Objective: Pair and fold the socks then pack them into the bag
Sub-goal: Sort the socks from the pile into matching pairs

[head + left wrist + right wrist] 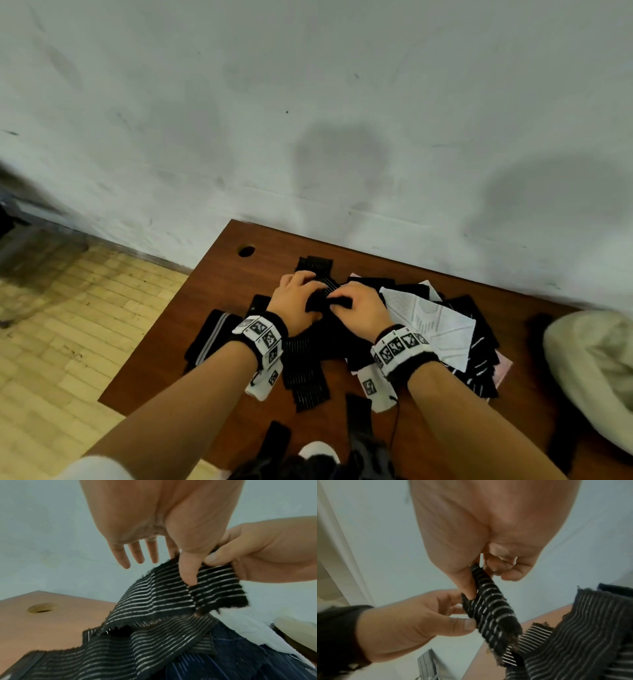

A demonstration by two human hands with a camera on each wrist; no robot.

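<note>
So both hands are up over the middle of the sock pile on the brown table, working one end of a black sock with thin white stripes. My read is they've lifted that end clear of the heap so it can be lined up with its mate or doubled over; the rest of the sock trails down onto another striped one lying under it. Grip-wise: the right hand is pinching the fabric edge, thumb on one side and curled fingers on the other, so clamped on it, not loose. The left hand has its thumb pressed down on the striped face with the index finger seemingly behind, while the other fingers hang straight and spread, touching nothing. A white patterned sock sits just right of the hands. The pale bag is off at the table's right edge, well apart, nothing going into it yet.
</note>
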